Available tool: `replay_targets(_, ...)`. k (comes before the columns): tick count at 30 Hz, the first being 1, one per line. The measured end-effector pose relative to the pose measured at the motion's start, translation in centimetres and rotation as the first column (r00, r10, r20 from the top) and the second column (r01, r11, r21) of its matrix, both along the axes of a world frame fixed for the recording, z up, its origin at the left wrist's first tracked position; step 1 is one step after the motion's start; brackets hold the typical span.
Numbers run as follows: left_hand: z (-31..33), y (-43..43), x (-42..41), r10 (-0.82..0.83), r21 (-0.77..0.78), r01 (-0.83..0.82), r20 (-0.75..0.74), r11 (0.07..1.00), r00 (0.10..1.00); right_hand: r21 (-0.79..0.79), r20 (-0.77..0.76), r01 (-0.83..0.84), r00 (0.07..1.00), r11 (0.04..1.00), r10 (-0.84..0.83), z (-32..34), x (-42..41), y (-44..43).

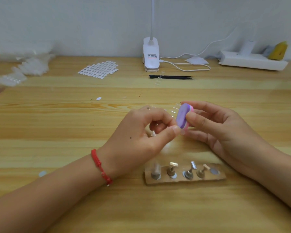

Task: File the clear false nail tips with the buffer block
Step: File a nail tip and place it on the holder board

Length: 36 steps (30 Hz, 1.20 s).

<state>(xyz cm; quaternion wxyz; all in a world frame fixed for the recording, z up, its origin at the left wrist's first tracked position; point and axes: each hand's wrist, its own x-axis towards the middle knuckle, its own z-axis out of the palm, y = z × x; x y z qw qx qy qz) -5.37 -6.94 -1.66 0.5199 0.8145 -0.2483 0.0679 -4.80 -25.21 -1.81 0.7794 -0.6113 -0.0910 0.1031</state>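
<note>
Over the middle of the pale wooden table, the filing step looks to be in hand. The left hand, with a red woven bracelet at its wrist, has thumb and forefinger pinched together on a small clear false nail tip, its other fingers curled in. The tip is so transparent that its outline is hard to make out. The right hand clamps thumb and fingertips on the oval purple-and-pink foam buffer block, whose purple face meets the pinched tip just above the left thumb.

A faint row of further clear tips shows just behind the block; I cannot tell what holds it.

Near the front edge lies a wooden stand with small metal nail holders. Along the back edge sit a white clip lamp, black tweezers and a sheet of white oval adhesive tabs.

The next move probably calls for short, light strokes of the block along the tip's edge, with a firm pinch so the slippery tip does not twist or spring away.
</note>
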Motion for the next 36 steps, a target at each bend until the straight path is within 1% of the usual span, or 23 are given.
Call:
replay_targets(2, 0.06, 0.24, 0.11, 0.045, -0.067, -0.045, 0.004, 0.997, 0.999, -0.031, 0.010, -0.032, 0.999, 0.999, 0.032, 0.09, -0.14, 0.07)
replay_targets(5, 0.15, 0.30, 0.21, 0.060, -0.076, -0.060, -0.008, 0.995, 0.998, -0.074, 0.029, -0.051, 0.998, 0.996, 0.053, 0.04, -0.30, 0.14)
replay_targets(9, 0.07, 0.14, 0.16, 0.025, -0.065, -0.028, -0.048, 0.998, 0.999, 0.001, 0.008, 0.001, 1.000, 1.000, -0.001, -0.01, -0.01, 0.02)
replay_targets(13, 0.04, 0.33, 0.15, 0.073, -0.040, -0.072, 0.034, 0.997, 0.997, -0.084, 0.026, -0.053, 0.998, 0.995, 0.055, 0.06, -0.28, 0.17)
replay_targets(17, -0.05, 0.23, 0.10, 0.046, -0.011, -0.046, 0.017, 0.999, 0.999, 0.019, -0.005, 0.012, 1.000, 1.000, -0.012, 0.03, -0.01, -0.07)
replay_targets(21, 0.03, 0.30, 0.26, 0.081, -0.042, -0.080, 0.037, 0.996, 0.996, -0.056, 0.019, -0.052, 0.998, 0.997, 0.053, -0.03, -0.21, 0.09)
replay_targets(23, -0.03, 0.23, 0.21, 0.045, -0.032, -0.045, -0.004, 0.998, 0.999, 0.000, 0.009, -0.008, 1.000, 1.000, 0.008, -0.13, 0.02, -0.10)
replay_targets(25, -0.10, 0.22, 0.19, 0.029, -0.025, -0.030, -0.012, 0.999, 0.999, 0.050, -0.015, 0.030, 0.999, 0.998, -0.029, -0.13, 0.16, -0.18)
replay_targets(26, -0.12, 0.26, 0.24, 0.042, -0.036, -0.043, -0.005, 0.998, 0.999, 0.031, -0.013, 0.018, 1.000, 0.999, -0.018, -0.14, 0.10, -0.18)
replay_targets(28, -0.06, 0.38, 0.42, 0.071, -0.071, -0.072, -0.005, 0.995, 0.997, -0.070, 0.013, -0.050, 0.999, 0.996, 0.051, -0.18, -0.10, 0.01)
replay_targets(29, -0.04, 0.40, 0.49, 0.068, -0.070, -0.068, -0.010, 0.995, 0.998, -0.094, 0.021, -0.062, 0.998, 0.994, 0.064, -0.15, -0.15, 0.08)
replay_targets(32, -0.08, 0.28, 0.37, 0.013, -0.013, -0.014, -0.025, 1.000, 1.000, 0.025, -0.013, 0.016, 1.000, 1.000, -0.015, -0.06, 0.11, -0.14)
replay_targets(33, -0.10, 0.29, 0.34, 0.012, -0.016, -0.013, -0.024, 1.000, 1.000, 0.031, -0.017, 0.019, 1.000, 0.999, -0.019, -0.01, 0.11, -0.17)
replay_targets(36, -0.07, 0.44, 0.44, 0.059, -0.072, -0.061, -0.025, 0.996, 0.998, -0.135, 0.026, -0.078, 0.996, 0.988, 0.082, -0.01, -0.19, -0.09)
